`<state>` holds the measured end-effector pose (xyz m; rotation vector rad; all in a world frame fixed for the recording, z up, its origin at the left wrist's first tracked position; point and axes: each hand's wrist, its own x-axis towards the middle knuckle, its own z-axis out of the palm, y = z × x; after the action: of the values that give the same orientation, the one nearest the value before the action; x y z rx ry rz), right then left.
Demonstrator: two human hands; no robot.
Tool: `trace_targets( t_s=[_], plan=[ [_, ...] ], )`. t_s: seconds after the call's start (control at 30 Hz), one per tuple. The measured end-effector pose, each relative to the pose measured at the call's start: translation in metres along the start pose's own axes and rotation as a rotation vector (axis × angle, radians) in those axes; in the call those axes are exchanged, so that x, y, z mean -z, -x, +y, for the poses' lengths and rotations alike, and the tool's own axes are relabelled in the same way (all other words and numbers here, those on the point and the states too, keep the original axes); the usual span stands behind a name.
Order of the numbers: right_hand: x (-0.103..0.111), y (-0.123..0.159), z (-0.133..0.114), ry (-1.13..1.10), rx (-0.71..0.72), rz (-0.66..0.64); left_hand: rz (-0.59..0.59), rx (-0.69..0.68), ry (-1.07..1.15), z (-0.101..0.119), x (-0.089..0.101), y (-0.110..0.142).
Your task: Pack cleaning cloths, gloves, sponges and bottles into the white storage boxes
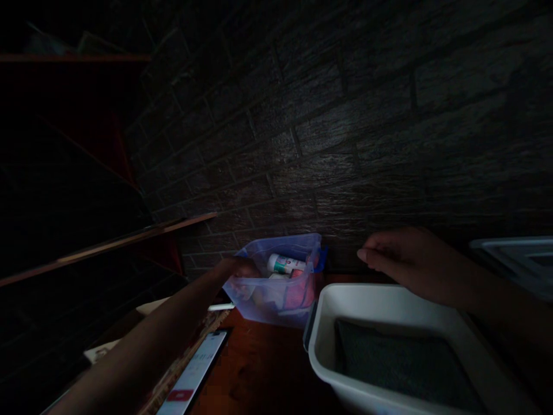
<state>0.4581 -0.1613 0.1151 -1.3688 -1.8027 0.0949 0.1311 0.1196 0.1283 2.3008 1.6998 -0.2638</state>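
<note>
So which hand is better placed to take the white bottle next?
Probably the left hand: it reaches into the translucent bin holding the white bottle, while the right hand is outside it, near the white tub.

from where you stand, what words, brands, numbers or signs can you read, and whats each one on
No text reads clearly.
White bottle in the translucent bin: label too small and blurred.
Phone: characters on its screen, too blurred to read.

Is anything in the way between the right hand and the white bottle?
Yes, the right side of the purple box, with its blue clip, stands between the right hand and the bottle.
</note>
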Motion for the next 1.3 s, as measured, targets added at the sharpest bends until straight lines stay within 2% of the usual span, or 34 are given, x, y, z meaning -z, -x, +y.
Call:
trace_targets(
  t_s=[0.1, 0.2, 0.33, 0.4, 0.43, 0.5, 0.53, 0.63, 0.73, 0.8, 0.87, 0.97, 1.17, 1.3],
  plan=[
    [0.0, 0.002, -0.001, -0.011, 0.007, 0.018, -0.052, 0.122, 0.031, -0.003, 0.01, 0.0],
    [0.0, 0.003, -0.004, -0.036, 0.004, 0.008, 0.033, 0.098, 0.104, -0.007, 0.027, 0.01],
    [0.002, 0.004, -0.008, -0.069, -0.022, -0.043, 0.195, -0.051, 0.224, 0.001, 0.052, 0.036],
    [0.003, 0.004, -0.007, -0.046, -0.035, -0.048, 0.256, -0.178, 0.302, 0.019, 0.056, 0.053],
    [0.003, 0.003, -0.006, -0.023, -0.037, -0.028, 0.312, -0.303, 0.39, 0.032, 0.055, 0.062],
    [0.002, 0.0, -0.001, 0.01, -0.065, 0.087, 0.391, -0.554, 0.547, 0.065, 0.043, 0.077],
    [0.001, -0.002, 0.002, 0.009, -0.098, 0.172, 0.393, -0.662, 0.599, 0.084, 0.033, 0.084],
    [-0.003, -0.008, 0.011, -0.065, -0.214, 0.402, 0.307, -0.893, 0.82, 0.142, -0.007, 0.092],
    [-0.003, -0.01, 0.014, -0.123, -0.285, 0.436, 0.208, -1.022, 1.081, 0.185, -0.046, 0.089],
    [-0.002, -0.009, 0.013, -0.147, -0.316, 0.391, 0.16, -1.06, 1.203, 0.201, -0.063, 0.084],
    [-0.003, -0.009, 0.013, -0.194, -0.346, 0.31, 0.162, -1.058, 1.291, 0.207, -0.073, 0.08],
    [-0.009, -0.009, 0.015, -0.253, -0.386, 0.22, 0.171, -1.032, 1.349, 0.203, -0.083, 0.074],
    [-0.016, -0.011, 0.023, -0.22, -0.393, 0.215, 0.17, -1.058, 1.37, 0.198, -0.1, 0.07],
    [-0.011, -0.01, 0.018, -0.269, -0.386, 0.199, 0.099, -1.048, 1.379, 0.2, -0.102, 0.076]
  ],
)
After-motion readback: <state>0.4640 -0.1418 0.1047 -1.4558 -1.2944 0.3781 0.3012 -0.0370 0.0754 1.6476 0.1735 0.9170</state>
